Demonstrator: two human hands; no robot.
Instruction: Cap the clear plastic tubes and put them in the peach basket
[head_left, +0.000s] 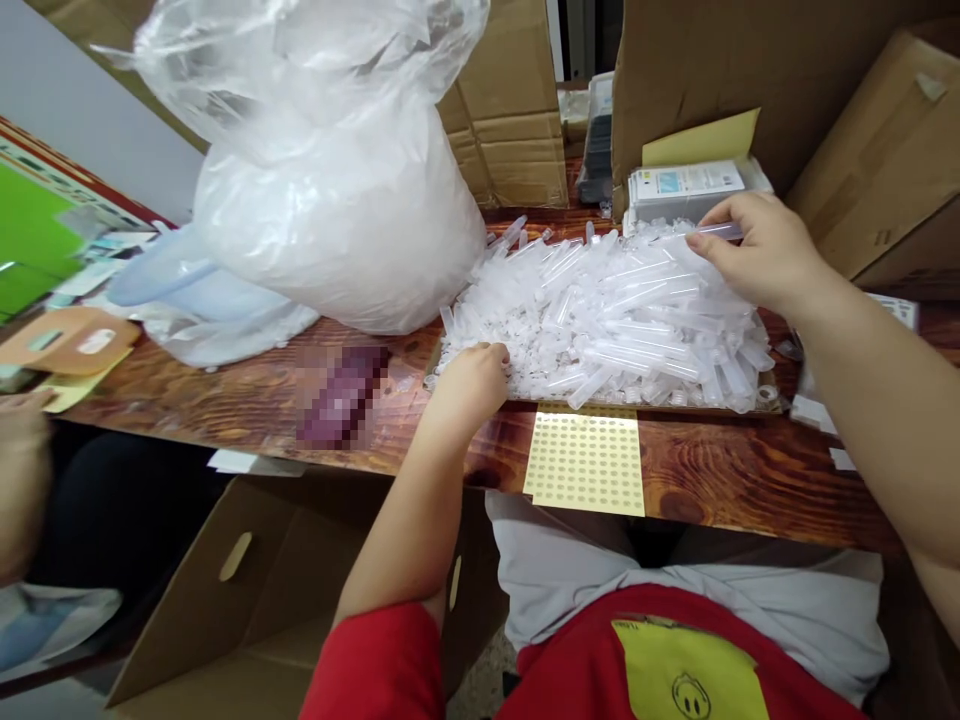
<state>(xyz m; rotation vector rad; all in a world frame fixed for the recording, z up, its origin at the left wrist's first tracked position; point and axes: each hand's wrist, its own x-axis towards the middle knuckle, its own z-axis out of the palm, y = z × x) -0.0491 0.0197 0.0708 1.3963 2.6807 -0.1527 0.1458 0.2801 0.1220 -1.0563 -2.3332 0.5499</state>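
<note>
A heap of clear plastic tubes (622, 300) and small clear caps (499, 330) fills a shallow cardboard tray (667, 407) on the wooden table. Above the heap's right end, my right hand (757, 250) pinches one clear plastic tube (722, 231) between thumb and fingers. My left hand (474, 385) is at the tray's near left corner, its fingers curled in among the small caps. Whatever those fingertips grip is hidden. Partly under the tray's front edge lies a yellow sheet of small round stickers (586, 458).
A large bag of white stuff (345, 210) stands behind the left side. Cardboard boxes (885, 150) and stacked printed cards (682, 187) are at the back right. An open carton (247, 590) sits below the table edge. Another person's hand (22, 430) is far left.
</note>
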